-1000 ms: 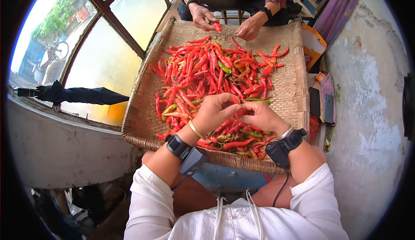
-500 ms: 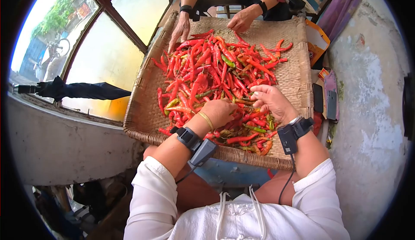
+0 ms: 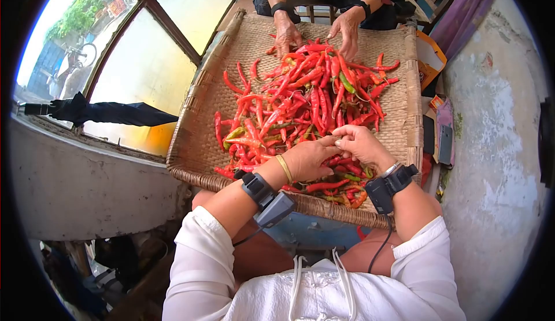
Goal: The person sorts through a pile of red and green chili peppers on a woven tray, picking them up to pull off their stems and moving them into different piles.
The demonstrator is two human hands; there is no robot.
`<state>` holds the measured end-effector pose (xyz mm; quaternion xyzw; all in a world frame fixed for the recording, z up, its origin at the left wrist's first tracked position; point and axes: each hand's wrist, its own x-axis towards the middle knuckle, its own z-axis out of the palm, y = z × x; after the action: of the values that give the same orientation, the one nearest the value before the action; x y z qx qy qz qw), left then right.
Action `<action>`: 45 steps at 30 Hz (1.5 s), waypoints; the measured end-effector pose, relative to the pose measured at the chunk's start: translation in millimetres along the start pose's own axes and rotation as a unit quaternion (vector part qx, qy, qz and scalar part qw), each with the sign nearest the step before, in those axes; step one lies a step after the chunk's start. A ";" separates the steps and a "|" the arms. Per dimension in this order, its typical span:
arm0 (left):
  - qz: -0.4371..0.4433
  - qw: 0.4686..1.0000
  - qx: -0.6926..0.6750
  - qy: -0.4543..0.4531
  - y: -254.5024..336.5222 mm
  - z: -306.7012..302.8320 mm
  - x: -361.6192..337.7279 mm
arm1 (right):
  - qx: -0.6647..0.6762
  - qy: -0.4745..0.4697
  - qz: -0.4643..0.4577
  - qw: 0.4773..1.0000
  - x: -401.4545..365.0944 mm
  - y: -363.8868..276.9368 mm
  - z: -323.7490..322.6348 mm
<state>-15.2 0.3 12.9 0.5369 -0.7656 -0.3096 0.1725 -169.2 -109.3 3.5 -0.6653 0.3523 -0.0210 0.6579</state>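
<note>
A heap of red peppers (image 3: 300,101), with a few green ones, lies in a square woven basket tray (image 3: 202,113). My left hand (image 3: 312,159) is over the near part of the heap, its fingertips meeting those of my right hand. The fingers of my right hand (image 3: 364,147) are pinched together there; anything between them is too small to make out. Whether my left fingers grip something is hidden. A green pepper (image 3: 347,83) rests on top of the heap, beyond my hands.
Across the tray, another person's two hands (image 3: 287,35) (image 3: 347,32) touch the far side of the heap. A folded dark umbrella (image 3: 121,113) lies on the window ledge at left. A phone (image 3: 445,143) and an orange box (image 3: 429,61) are right of the tray.
My hands have come together at the fingertips. The other person's hands have moved in against the heap, and its far peppers have shifted to the right. The view has shifted slightly.
</note>
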 end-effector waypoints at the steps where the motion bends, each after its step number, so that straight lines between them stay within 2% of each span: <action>1: 0.005 1.000 0.006 0.010 1.7 0.4 -0.8 | 0.012 0.000 0.011 1.000 -0.4 -0.8 -1.1; 6: 0.035 0.999 -0.001 0.036 2.8 -4.8 -3.4 | 0.126 -0.006 0.022 0.992 -2.0 -1.8 -2.3; 11: 0.042 0.997 0.018 0.069 7.7 -11.7 -6.0 | 0.160 -0.052 0.025 0.986 -5.4 -4.8 -6.6; 13: 0.099 0.989 -0.044 0.105 2.4 -13.7 -5.3 | 0.200 -0.052 0.008 0.978 -3.8 -1.0 -8.5; 15: 0.065 0.982 -0.106 0.143 -5.9 -26.4 -6.7 | 0.170 -0.034 0.002 0.985 -6.9 -7.5 -10.5; 16: 0.058 0.975 -0.067 0.203 -10.5 -34.5 -5.7 | 0.139 -0.015 -0.004 0.990 -9.2 -12.4 -12.4; 17: -0.059 0.969 -0.058 0.232 -11.5 -40.3 -8.8 | 0.141 -0.014 -0.005 0.990 -11.7 -16.6 -13.9; 19: -0.133 0.925 0.099 0.341 -34.5 -38.5 -9.4 | 0.196 -0.023 -0.047 0.979 -15.9 -25.5 -17.1; 20: -0.134 0.925 0.099 0.341 -43.9 -35.5 -9.7 | 0.234 -0.002 -0.080 0.969 -16.2 -29.5 -23.2; 22: -0.209 0.900 0.151 0.351 -57.0 -31.5 -9.7 | 0.354 0.098 -0.191 0.910 -8.3 -26.0 -39.2; 23: -0.209 0.901 0.150 0.351 -66.5 -27.9 -9.2 | 0.420 0.135 -0.248 0.863 -6.0 -25.2 -44.6; 24: -0.213 0.908 0.139 0.332 -70.9 -27.0 -8.0 | 0.419 0.136 -0.248 0.863 -9.1 -29.1 -44.1; 26: -0.214 0.916 0.128 0.314 -77.7 -25.1 -5.9 | 0.440 0.221 -0.222 0.842 -17.1 -41.6 -41.6; 27: -0.232 0.919 0.127 0.294 -71.8 -28.4 -5.9 | 0.440 0.222 -0.222 0.841 -16.4 -37.9 -41.2; 29: -0.250 0.920 0.124 0.274 -65.3 -31.9 -5.9 | 0.342 0.122 -0.139 0.921 -8.6 -21.7 -39.5; 30: -0.259 0.928 0.041 0.264 -64.0 -33.5 -5.2 | 0.285 0.075 -0.092 0.951 -4.9 -19.8 -36.8; 31: -0.264 0.930 -0.043 0.253 -62.3 -35.7 -4.1 | 0.231 0.071 -0.061 0.968 -6.0 -19.4 -28.0; 32: -0.264 0.930 -0.043 0.254 -58.5 -35.9 -3.7 | 0.194 0.061 -0.060 0.977 -3.9 -16.2 -20.4; 34: -0.248 0.909 -0.284 0.176 -45.8 -31.3 -5.2 | 0.155 0.031 -0.040 0.987 -3.8 -12.5 -8.4; 35: -0.248 0.909 -0.284 0.176 -38.7 -27.8 -5.6 | 0.153 0.012 -0.022 0.988 -5.2 -12.7 -3.2; 37: -0.159 0.927 -0.328 0.093 -19.9 -22.6 -8.0 | 0.155 0.004 -0.013 0.988 -7.4 -13.0 4.0; 38: -0.131 0.952 -0.273 0.038 -8.3 -26.2 -11.4 | 0.138 0.008 -0.019 0.990 -8.1 -12.5 5.4; 39: -0.131 0.952 -0.273 0.038 -4.0 -31.0 -12.3 | 0.119 0.012 -0.026 0.992 -8.5 -12.5 6.1; 41: -0.189 0.963 -0.182 -0.060 -3.6 -42.2 -14.3 | 0.135 0.027 -0.028 0.990 -8.8 -12.8 4.4; 43: -0.196 0.957 -0.212 -0.005 -19.4 -53.6 -15.6 | 0.157 0.052 -0.023 0.986 -8.4 -13.1 0.9; 44: -0.245 0.929 -0.277 0.034 -28.8 -60.2 -17.3 | 0.159 0.051 -0.023 0.986 -8.5 -13.7 1.1; 45: -0.220 0.916 -0.316 0.116 -51.2 -63.2 -18.0 | 0.167 0.062 -0.031 0.984 -8.6 -15.0 1.4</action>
<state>65.7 -13.2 27.6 0.6412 -0.4656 -0.5010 0.3479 -168.3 -105.5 20.4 -0.5541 0.3634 -0.1409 0.7355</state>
